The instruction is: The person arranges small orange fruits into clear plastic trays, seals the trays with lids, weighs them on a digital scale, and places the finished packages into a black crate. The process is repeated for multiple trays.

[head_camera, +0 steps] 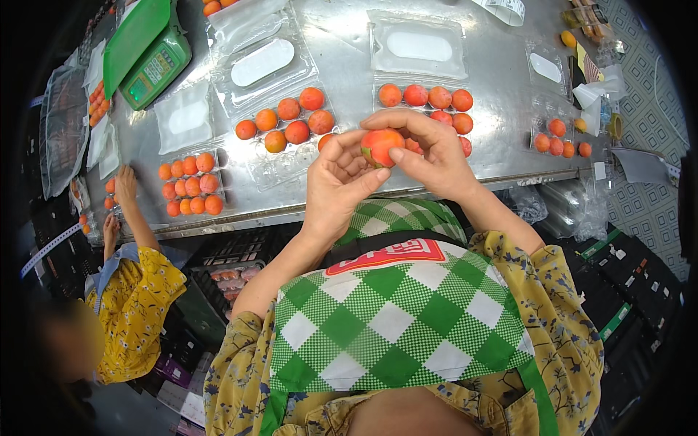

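Observation:
An orange-red persimmon (383, 147) with a bit of green at its lower left is held above the steel table. My left hand (343, 180) cups it from the left, thumb near its underside. Around its upper and right sides curl the thumb and fingers of my right hand (431, 150). Partly hidden behind my hands lies a clear plastic clamshell tray (376, 101) with rows of persimmons (439, 97) in it. To the left is another open clamshell (262, 163), holding several persimmons (297, 132) and some bare hollows. Their lids lie folded back, each with a white oval label.
A green digital scale (155, 73) stands back left on the steel table (338, 43). A filled tray of persimmons (192, 186) lies nearer left. A co-worker's hand (126, 185) touches the table beyond it. Another tray (545, 109) sits right; black crates (627, 289) stand below.

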`<state>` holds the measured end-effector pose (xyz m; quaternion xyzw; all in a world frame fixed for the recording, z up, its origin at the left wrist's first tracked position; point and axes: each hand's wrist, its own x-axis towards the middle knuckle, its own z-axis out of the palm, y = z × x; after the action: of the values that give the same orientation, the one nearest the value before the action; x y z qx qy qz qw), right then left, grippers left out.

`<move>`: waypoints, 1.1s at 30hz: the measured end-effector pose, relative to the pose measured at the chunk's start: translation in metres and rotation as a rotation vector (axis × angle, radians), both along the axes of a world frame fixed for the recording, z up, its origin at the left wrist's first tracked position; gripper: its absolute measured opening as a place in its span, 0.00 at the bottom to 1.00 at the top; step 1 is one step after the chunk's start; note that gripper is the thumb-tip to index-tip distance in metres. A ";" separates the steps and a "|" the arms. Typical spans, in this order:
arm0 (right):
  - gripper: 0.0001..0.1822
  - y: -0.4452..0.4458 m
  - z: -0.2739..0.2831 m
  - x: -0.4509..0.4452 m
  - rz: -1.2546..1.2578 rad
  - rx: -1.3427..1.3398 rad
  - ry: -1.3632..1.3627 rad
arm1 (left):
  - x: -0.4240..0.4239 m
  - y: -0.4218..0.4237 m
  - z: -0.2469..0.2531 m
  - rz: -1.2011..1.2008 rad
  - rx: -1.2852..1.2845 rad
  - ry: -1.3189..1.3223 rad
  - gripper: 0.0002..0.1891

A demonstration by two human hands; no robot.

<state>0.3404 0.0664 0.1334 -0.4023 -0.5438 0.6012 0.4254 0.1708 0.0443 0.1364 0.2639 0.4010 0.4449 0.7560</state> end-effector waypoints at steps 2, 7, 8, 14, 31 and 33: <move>0.20 0.003 0.000 0.004 0.043 -0.002 0.028 | 0.000 -0.001 0.001 0.001 -0.008 0.002 0.26; 0.24 0.001 0.009 0.001 0.047 0.010 0.084 | 0.000 -0.001 0.009 0.028 0.014 -0.055 0.28; 0.25 0.001 0.011 0.001 0.052 0.020 0.079 | 0.000 -0.001 0.010 0.023 0.026 -0.063 0.28; 0.26 0.003 0.017 0.001 0.087 0.046 0.078 | -0.001 -0.003 0.015 0.014 0.008 -0.150 0.29; 0.26 0.002 0.009 0.000 0.125 0.060 0.066 | 0.002 -0.007 0.022 0.065 -0.064 -0.090 0.25; 0.26 0.002 0.009 0.000 0.130 0.092 0.042 | 0.001 -0.006 0.024 0.073 -0.095 -0.081 0.23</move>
<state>0.3409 0.0689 0.1426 -0.3336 -0.5865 0.6104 0.4149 0.1722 0.0385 0.1600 0.1947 0.4000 0.4631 0.7665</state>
